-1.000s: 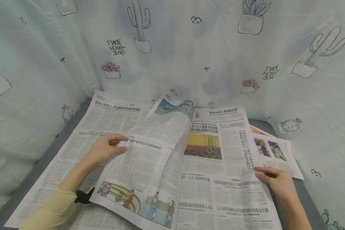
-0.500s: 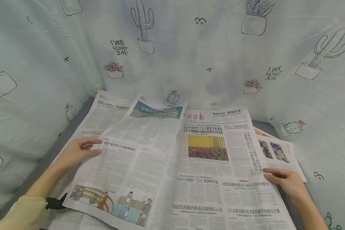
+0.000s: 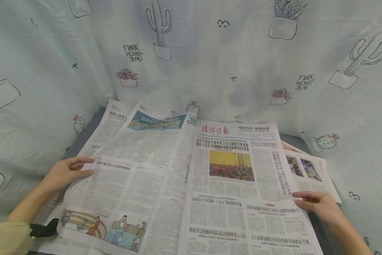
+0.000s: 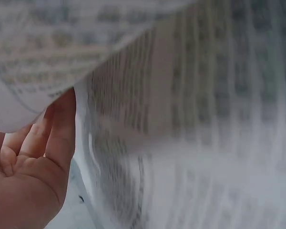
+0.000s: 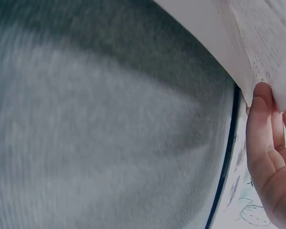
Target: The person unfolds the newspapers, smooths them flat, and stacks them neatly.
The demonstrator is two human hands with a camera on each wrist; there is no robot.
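A large newspaper (image 3: pixel 216 191) lies spread wide in the head view, with a red masthead and a photo on its right page. My left hand (image 3: pixel 64 173) pinches the outer edge of the left page (image 3: pixel 114 191), which bears a teal banner and a cartoon strip. In the left wrist view the raised sheet (image 4: pixel 190 95) hangs over the left hand (image 4: pixel 33 167). My right hand (image 3: pixel 321 207) pinches the right page's outer edge; in the right wrist view the thumb of that hand (image 5: pixel 271 157) sits against the paper (image 5: pixel 271 43).
Under the left page shows another newspaper page (image 3: pixel 96 141). More printed sheets with photos (image 3: pixel 321 177) lie at the right. The grey surface (image 3: pixel 289 140) shows at the sides, and a cactus-print curtain (image 3: pixel 191 53) hangs behind. A black band (image 3: pixel 44 228) is on the left wrist.
My left hand has moved left, drawing the lifted left page across with it, so it lies flatter and the masthead is uncovered. My right hand still holds its edge.
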